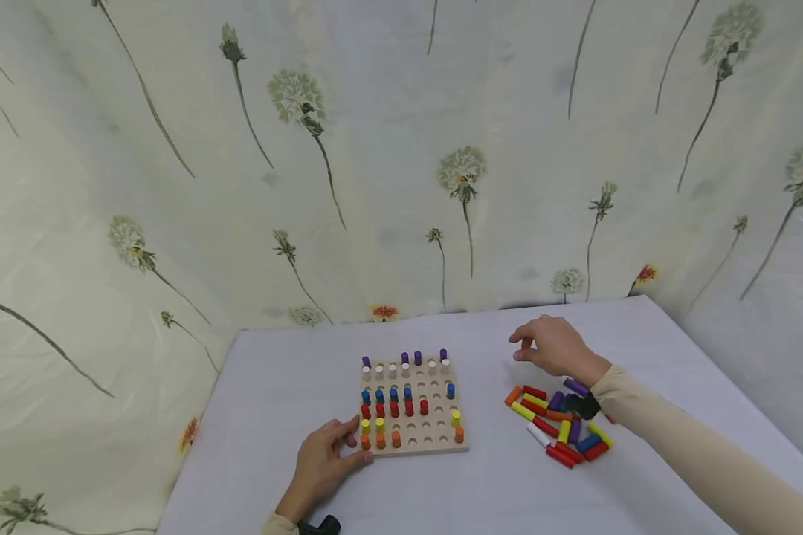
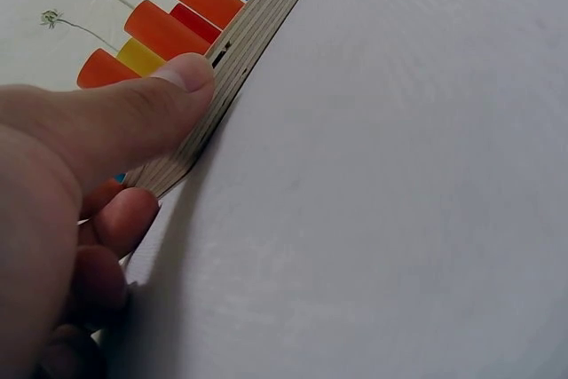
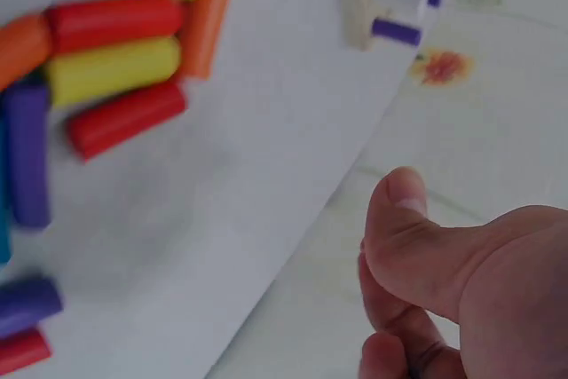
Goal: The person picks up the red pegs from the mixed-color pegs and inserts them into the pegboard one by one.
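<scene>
At the front left corner of a wooden pegboard (image 1: 420,449), my left hand (image 1: 321,459) grips the board, its thumb against the front edge and other fingers at the left side. The left wrist view shows the thumb on the layered edge (image 2: 257,42). Rows of purple, white, blue, red, yellow and orange pegs stand upright in the board, among bare holes. My right hand (image 1: 557,345) hovers beyond a loose pile of coloured pegs (image 1: 545,426), fingers loosely bent. No peg shows between its thumb (image 3: 399,210) and fingers.
The pile lies on the white-covered table (image 1: 495,490) to the right of the board, with a white peg (image 1: 538,434) at its left side. A curtain with dandelion prints (image 1: 388,186) hangs behind the table. Dark straps sit on both wrists.
</scene>
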{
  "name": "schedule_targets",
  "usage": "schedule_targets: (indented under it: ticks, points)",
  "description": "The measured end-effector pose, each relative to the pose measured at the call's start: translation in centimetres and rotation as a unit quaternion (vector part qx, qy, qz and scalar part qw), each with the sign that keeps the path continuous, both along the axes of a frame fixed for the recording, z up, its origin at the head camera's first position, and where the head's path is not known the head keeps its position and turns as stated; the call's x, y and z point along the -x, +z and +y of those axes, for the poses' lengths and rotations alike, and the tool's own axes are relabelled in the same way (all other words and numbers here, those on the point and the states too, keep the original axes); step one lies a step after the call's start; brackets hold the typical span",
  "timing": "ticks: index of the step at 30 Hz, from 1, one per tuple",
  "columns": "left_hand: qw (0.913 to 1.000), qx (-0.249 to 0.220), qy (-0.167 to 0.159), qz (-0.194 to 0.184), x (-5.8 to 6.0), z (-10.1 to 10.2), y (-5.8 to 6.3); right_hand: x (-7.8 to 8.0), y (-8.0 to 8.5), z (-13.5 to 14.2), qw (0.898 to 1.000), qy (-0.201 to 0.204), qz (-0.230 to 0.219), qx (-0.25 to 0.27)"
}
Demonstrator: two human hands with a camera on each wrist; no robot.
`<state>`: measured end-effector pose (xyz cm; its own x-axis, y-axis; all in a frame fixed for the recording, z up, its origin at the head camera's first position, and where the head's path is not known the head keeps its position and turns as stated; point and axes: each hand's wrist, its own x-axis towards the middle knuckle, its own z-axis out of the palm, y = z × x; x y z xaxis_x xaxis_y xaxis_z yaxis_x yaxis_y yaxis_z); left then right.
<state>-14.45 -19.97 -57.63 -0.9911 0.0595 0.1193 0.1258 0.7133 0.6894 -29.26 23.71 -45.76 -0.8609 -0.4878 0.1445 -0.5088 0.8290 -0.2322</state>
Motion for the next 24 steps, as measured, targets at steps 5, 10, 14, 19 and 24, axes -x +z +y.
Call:
schedule_targets:
  ticks: [5, 10, 14, 19, 24]
  points:
    - [1.0, 0.0, -0.004, -0.002, 0.1, -0.1, 0.0, 0.5, -0.6, 2.8, 0.998, -0.05, -0.032, -0.034]
    - [1.0, 0.0, -0.008, 0.0, 0.2, -0.1, 0.2, 0.4, -1.4, 5.5, 0.992, -0.075, -0.077, -0.064]
    - [0.9999, -0.002, -0.01, 0.004, 0.1, -0.1, 0.1, 0.2, -2.0, 7.2, 0.985, -0.091, -0.13, -0.074]
    - [1.0, -0.001, -0.008, 0.0, -0.1, -0.1, 0.1, 0.2, -3.0, 8.3, 0.978, -0.104, -0.165, -0.067]
    - [0.9999, -0.002, -0.01, 0.001, -0.2, -0.1, 0.1, 0.2, -3.9, 8.8, 0.977, -0.109, -0.171, -0.064]
